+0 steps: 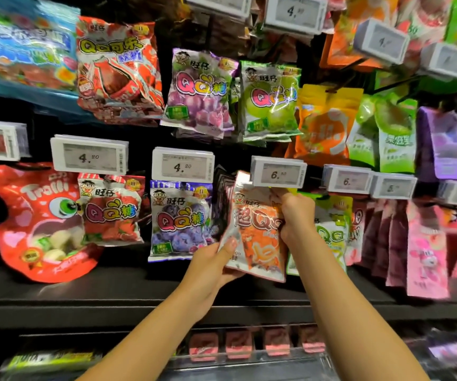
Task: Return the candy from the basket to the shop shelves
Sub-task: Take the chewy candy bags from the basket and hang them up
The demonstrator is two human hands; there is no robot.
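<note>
The left hand [216, 257] pinches the orange candy bag [257, 235] at its lower corner; the right hand [297, 215] grips its upper right edge. The bag sits just under the 6.50 price tag [278, 171]. Likely step: hanging it. Next, its top hole must meet the peg, hidden behind the tag.

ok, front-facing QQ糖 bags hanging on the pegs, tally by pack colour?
purple bag: 1
green bag: 1
red bag: 1
blue bag: 1
Total: 4
</note>
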